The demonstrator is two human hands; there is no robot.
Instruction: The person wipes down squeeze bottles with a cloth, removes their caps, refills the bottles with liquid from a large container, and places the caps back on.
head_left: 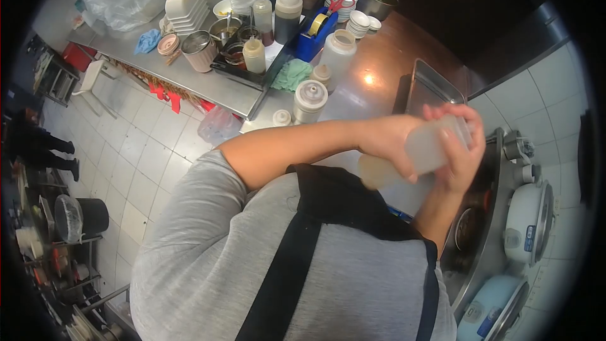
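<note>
Nearer the body than the metal tray (pixel 435 85), a cloudy bottle (pixel 421 149) tilts — fingers of the left hand (pixel 392 141) curled round it, those of the right hand (pixel 461 146) clasping its upper end. Left of the tray stands a capped jar (pixel 309 102).

The one camera rides on the worker's head, and from here it faces forward and steeply down. The grey shirt (pixel 240 278) fills the bottom of its view, very close, with the left hand (pixel 388 139) and right hand (pixel 466 151) a little farther off, right of centre. The counter (pixel 218 86) lies beyond, toward the top; the tiled floor (pixel 136 151) drops away at left. Black corners round off this very wide view.
</note>
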